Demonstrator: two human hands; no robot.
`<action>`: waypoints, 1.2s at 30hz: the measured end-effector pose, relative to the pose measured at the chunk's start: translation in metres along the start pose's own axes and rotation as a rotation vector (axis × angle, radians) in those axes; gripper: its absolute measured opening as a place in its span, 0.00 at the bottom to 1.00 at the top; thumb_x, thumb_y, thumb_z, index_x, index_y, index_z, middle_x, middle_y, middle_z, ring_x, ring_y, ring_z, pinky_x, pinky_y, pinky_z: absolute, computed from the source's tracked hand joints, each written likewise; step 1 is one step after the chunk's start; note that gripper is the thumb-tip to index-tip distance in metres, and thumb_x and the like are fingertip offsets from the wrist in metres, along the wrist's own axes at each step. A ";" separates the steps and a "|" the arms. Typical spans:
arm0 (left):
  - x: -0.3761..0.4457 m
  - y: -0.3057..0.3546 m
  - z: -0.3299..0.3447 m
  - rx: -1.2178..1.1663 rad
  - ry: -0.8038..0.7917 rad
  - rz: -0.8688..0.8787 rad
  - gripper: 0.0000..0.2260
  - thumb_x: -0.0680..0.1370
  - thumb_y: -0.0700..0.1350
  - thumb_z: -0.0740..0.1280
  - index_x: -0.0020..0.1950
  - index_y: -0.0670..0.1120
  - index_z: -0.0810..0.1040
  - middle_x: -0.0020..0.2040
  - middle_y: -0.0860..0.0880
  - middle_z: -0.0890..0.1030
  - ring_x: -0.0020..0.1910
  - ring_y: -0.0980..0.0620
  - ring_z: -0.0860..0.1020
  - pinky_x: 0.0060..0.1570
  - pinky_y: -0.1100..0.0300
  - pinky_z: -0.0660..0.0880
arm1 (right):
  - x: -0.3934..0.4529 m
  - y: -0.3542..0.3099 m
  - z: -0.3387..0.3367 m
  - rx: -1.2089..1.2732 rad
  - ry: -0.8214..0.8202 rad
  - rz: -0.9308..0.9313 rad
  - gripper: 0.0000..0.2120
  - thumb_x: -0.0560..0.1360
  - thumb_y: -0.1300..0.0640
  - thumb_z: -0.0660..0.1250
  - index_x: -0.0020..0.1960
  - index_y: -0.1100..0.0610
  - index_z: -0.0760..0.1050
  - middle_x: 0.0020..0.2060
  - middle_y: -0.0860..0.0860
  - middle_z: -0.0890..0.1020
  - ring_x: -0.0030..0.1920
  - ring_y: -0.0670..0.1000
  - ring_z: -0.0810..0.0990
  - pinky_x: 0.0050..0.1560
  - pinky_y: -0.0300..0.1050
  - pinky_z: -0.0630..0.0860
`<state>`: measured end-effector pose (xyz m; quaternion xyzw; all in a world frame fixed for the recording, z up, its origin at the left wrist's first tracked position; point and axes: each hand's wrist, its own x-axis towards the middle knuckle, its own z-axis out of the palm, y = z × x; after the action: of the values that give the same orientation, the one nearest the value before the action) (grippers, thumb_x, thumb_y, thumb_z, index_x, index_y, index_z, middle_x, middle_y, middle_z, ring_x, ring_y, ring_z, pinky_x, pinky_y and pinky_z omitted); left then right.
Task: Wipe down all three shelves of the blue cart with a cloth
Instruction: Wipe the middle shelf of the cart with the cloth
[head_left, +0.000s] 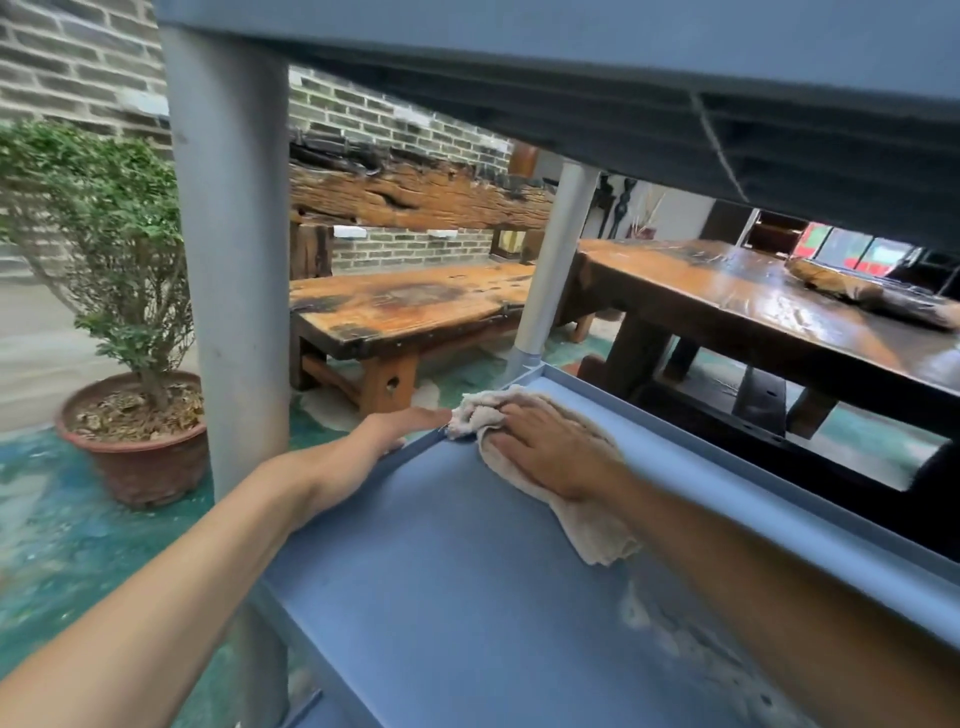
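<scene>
A blue cart shelf (426, 561) fills the lower middle of the view, with another shelf's underside (571, 88) close above it. A beige cloth (592, 525) lies on the shelf near its far left corner. My right hand (550, 452) presses flat on the cloth with fingers spread. My left hand (389, 428) rests on the shelf's left rim, fingers extended along the outer edge. A pale smear (670, 629) shows on the shelf surface at the near right.
Grey cart posts stand at the near left (234, 260) and the far corner (556, 270). A potted shrub (130, 415) sits left on the green floor. A wooden bench (405, 306) and a dark wooden table (753, 306) stand beyond the cart.
</scene>
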<state>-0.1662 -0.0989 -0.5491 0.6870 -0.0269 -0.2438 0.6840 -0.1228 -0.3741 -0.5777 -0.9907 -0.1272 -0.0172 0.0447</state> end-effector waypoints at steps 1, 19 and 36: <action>-0.001 0.004 0.004 -0.005 -0.022 0.013 0.24 0.47 0.68 0.78 0.38 0.59 0.88 0.63 0.44 0.80 0.61 0.44 0.79 0.71 0.48 0.68 | 0.007 0.004 -0.001 0.018 0.001 0.025 0.29 0.80 0.32 0.45 0.76 0.41 0.64 0.77 0.40 0.65 0.79 0.44 0.58 0.80 0.56 0.55; 0.044 -0.002 -0.012 0.024 -0.080 0.002 0.22 0.53 0.67 0.81 0.41 0.58 0.87 0.45 0.47 0.88 0.45 0.47 0.87 0.50 0.51 0.77 | 0.050 0.053 -0.015 0.203 0.047 0.561 0.31 0.78 0.37 0.49 0.80 0.42 0.56 0.82 0.49 0.55 0.81 0.56 0.54 0.80 0.60 0.48; 0.004 -0.010 0.019 1.231 0.144 0.204 0.22 0.78 0.58 0.64 0.72 0.56 0.75 0.68 0.45 0.78 0.70 0.43 0.72 0.69 0.51 0.68 | -0.063 0.124 -0.026 -0.041 -0.074 0.441 0.28 0.84 0.45 0.43 0.83 0.47 0.48 0.84 0.47 0.49 0.83 0.50 0.47 0.81 0.55 0.48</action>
<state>-0.1725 -0.1169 -0.5584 0.9636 -0.1820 -0.0703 0.1828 -0.1530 -0.5120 -0.5649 -0.9952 0.0913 0.0269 0.0223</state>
